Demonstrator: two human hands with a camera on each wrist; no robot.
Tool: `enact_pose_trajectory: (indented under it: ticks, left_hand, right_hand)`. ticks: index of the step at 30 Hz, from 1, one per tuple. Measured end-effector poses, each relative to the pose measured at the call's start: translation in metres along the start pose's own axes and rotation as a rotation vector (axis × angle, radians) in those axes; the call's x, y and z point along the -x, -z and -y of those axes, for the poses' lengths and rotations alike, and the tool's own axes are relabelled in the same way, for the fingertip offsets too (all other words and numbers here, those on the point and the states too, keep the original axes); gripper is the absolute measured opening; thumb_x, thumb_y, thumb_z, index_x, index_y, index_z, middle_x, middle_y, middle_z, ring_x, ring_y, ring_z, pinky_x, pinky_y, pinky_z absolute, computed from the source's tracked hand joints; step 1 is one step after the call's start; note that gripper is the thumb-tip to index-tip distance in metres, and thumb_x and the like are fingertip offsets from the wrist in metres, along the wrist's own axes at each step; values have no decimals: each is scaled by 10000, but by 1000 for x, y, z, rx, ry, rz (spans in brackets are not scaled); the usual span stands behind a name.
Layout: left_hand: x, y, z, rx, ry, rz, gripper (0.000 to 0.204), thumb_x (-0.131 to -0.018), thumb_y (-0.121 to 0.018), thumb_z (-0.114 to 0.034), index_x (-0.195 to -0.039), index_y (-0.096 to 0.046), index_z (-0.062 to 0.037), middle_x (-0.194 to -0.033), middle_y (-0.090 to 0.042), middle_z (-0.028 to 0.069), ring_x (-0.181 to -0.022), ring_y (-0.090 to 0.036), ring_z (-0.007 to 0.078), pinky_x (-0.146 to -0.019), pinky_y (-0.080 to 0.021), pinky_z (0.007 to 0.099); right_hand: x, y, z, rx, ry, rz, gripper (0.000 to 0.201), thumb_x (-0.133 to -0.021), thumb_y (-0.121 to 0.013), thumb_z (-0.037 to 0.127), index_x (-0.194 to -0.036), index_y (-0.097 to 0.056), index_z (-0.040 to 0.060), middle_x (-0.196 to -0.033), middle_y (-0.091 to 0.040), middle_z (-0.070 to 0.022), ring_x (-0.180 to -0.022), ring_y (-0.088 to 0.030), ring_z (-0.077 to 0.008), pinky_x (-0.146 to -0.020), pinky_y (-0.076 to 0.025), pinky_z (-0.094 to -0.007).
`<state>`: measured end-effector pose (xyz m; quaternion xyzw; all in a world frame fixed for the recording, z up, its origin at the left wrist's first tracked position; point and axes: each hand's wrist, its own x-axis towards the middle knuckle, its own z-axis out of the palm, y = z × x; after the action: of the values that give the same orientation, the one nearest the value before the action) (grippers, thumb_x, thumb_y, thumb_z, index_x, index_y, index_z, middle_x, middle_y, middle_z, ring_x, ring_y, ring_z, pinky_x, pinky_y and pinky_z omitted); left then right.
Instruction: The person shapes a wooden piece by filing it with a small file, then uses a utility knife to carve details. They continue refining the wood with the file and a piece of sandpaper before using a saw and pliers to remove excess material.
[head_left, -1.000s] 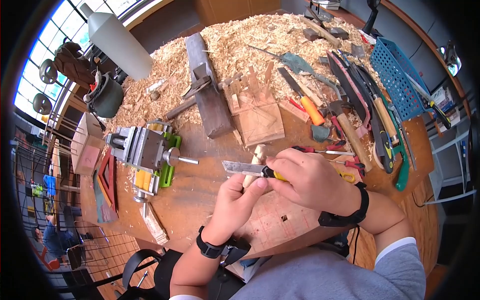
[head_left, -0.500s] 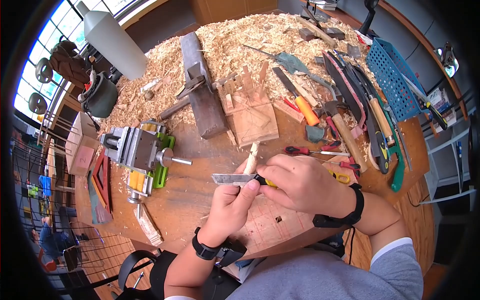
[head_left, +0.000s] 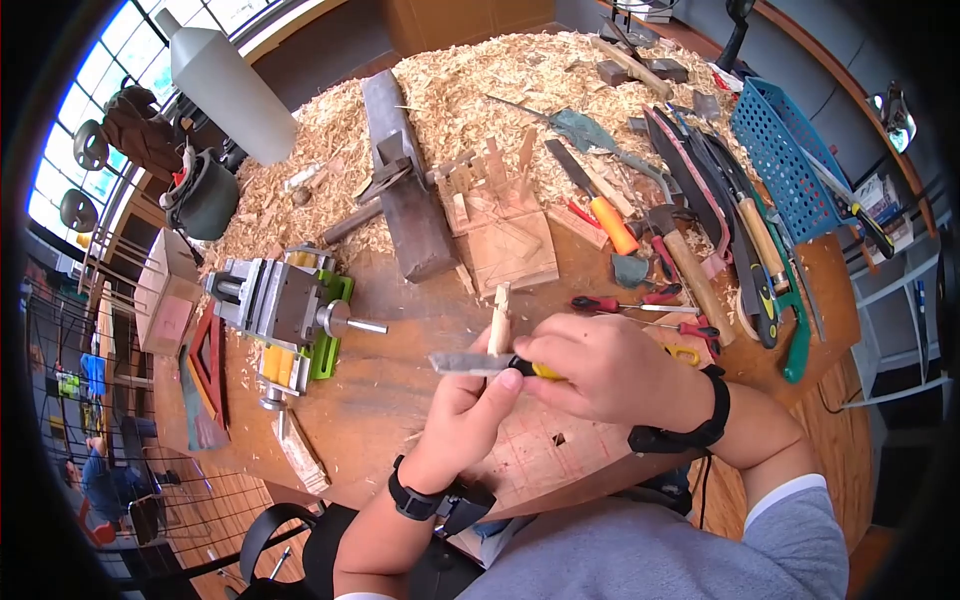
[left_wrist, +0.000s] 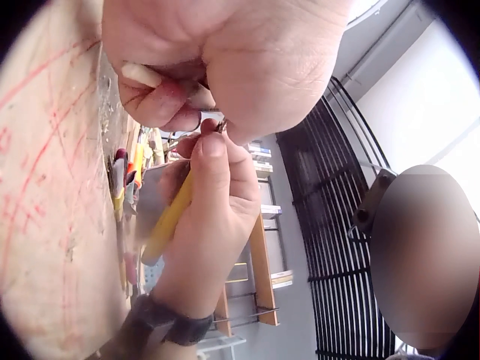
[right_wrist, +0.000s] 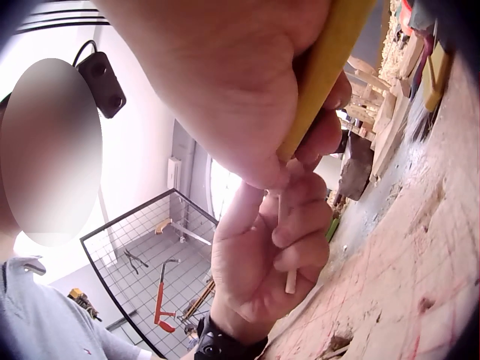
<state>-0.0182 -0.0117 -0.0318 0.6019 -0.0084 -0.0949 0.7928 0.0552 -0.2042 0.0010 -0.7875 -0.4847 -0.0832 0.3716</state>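
Mid-frame, I see the left hand (head_left: 465, 415) grip the wooden stick (head_left: 501, 318) straighter, likely re-angled for the yellow-handled knife (head_left: 468, 364) the right hand (head_left: 600, 365) clasps.

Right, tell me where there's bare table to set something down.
The clearest patch of tabletop lies between the vise, the hand plane and the left hand, with the knife blade pointing towards it. Crowded: the far side, heaped with shavings, and the right, packed with tools from the hammer to the blue basket.
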Motion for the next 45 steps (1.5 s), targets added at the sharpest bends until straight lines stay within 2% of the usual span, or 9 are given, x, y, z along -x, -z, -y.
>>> enact_pose_trajectory:
  ticks: [5,10,13,20,22,28,32,37,45]
  left_hand:
    - [2,-3,-7,50,50,9,669,-1030,-562,-232,-1582,-224,-65,-1041,-568,-24,-748,-437,14,-639,-344,171]
    - [-1,4,17,-172,-168,-17,565,-1059,-499,-171,-1549,-268,-10,-1273,-589,54,-1038,-596,109,-911,-478,255]
    - [0,-2,6,-95,-134,-29,489,-1044,-529,-140,-1470,-387,56,-1266,-593,78,-1146,-549,128,-980,-453,277]
    - [1,11,7,-451,-66,-66,458,-1030,-568,-160,-1417,-455,59,-1254,-594,80,-1128,-548,129,-979,-454,292]
    - [0,3,7,-137,-128,-9,520,-1042,-526,-138,-1497,-339,33,-1329,-556,80,-1155,-536,110,-1006,-422,274]
    - [-1,-2,2,31,-114,27,611,-1017,-573,-165,-1517,-263,3,-1255,-576,64,-1126,-555,122,-975,-446,272]
    - [4,4,1,36,17,34,554,-1024,-560,-155,-1495,-293,-38,-1205,-582,45,-1087,-570,111,-915,-478,259]
    - [2,-2,9,37,-157,-53,402,-1018,-566,-91,-1381,-393,-98,-1191,-583,39,-1047,-578,97,-890,-500,258]
    - [2,-4,0,3,-153,-108,326,-980,-650,-89,-1235,-452,-37,-1086,-598,22,-970,-537,52,-849,-455,231]
  right_hand:
    - [-1,0,2,-1,-5,29,253,-820,-732,184,-989,-623,30,-858,-583,-97,-736,-645,-271,-631,-541,-368]
    - [-2,1,4,28,5,-7,254,-819,-735,186,-988,-624,31,-854,-581,-95,-729,-643,-266,-626,-538,-362]
    - [-3,0,6,102,-8,5,266,-820,-736,186,-1006,-633,27,-854,-581,-92,-726,-644,-257,-625,-539,-360]
    - [-3,4,4,125,-55,-57,293,-829,-731,189,-1045,-640,15,-868,-599,-97,-748,-652,-250,-627,-545,-361]
    - [-2,3,1,111,-74,-66,283,-832,-728,190,-1035,-637,17,-871,-602,-99,-754,-652,-252,-625,-545,-362]
    - [-1,1,-2,-33,0,48,241,-835,-720,190,-994,-624,36,-859,-590,-102,-758,-647,-274,-624,-541,-371]
    - [-2,4,0,-18,1,41,245,-827,-718,181,-1003,-626,38,-858,-588,-103,-765,-647,-274,-627,-539,-367]
    - [-3,2,3,21,13,15,244,-820,-721,178,-997,-628,38,-854,-588,-97,-767,-648,-263,-630,-540,-362]
    - [-2,2,6,65,42,-19,253,-805,-742,155,-1003,-643,32,-858,-589,-77,-716,-648,-243,-619,-541,-351]
